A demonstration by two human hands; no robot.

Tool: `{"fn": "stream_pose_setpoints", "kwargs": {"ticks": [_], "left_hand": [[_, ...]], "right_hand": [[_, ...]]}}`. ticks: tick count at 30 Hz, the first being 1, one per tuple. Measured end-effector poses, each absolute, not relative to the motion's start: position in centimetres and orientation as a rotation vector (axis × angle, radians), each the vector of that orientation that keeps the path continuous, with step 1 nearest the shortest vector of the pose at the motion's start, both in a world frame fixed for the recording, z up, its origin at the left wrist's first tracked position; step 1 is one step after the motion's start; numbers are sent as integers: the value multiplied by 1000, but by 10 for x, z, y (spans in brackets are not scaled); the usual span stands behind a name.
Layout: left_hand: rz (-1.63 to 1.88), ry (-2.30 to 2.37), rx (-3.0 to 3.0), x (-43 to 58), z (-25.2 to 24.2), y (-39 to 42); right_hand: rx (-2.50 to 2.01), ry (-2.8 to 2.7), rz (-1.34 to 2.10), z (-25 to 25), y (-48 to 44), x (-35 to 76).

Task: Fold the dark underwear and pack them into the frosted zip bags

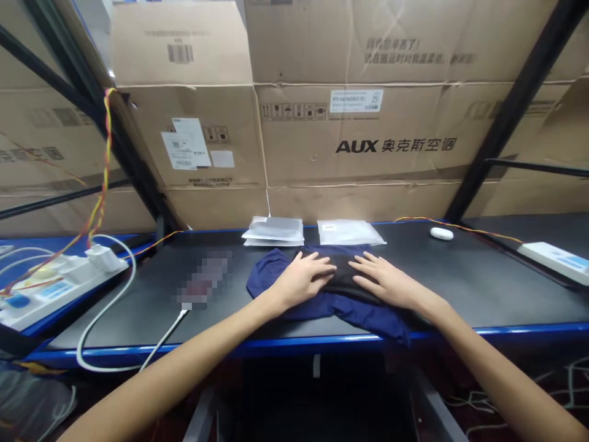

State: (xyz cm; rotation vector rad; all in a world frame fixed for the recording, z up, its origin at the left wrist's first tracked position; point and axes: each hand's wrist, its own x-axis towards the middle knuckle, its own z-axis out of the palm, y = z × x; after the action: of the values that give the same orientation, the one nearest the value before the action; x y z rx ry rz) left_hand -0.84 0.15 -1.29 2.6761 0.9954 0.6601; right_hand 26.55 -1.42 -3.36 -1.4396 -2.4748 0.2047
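Left hand point(306, 279) and right hand point(389, 282) are both lying flat, fingers spread wide, pressing on black cloth point(347, 276), gripping nothing. Black cloth is sitting on navy cloth point(317, 307), mid-surface point(464, 276), one navy end overlapping the front edge. White packets point(273, 232) are lying along the back edge, just behind. White case point(442, 234) is sitting right of them.

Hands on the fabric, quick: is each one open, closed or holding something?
Left hand: open, palm down on the navy-and-black fabric, no grip visible.
Right hand: open, palm down on it too, no grip visible.
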Motion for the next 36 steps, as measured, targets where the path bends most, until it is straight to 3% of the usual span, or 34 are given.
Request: {"fn": "stream_pose_setpoints", "kwargs": {"ticks": [8,28,32,36], "left_hand": [[362,922,2789,-15,-11,-5],[424,816,2818,-7,-6,-2],[743,1258,2749,-21,7,-1],[436,1799,2563,-34,13,4]], "right_hand": [[-1457,-2420,218,-37,-14,282],[-1477,-2424,346,-33,-19,281],[-1462,-2385,378,-32,-21,286],[-1494,-2414,354,-35,-21,286]]}}
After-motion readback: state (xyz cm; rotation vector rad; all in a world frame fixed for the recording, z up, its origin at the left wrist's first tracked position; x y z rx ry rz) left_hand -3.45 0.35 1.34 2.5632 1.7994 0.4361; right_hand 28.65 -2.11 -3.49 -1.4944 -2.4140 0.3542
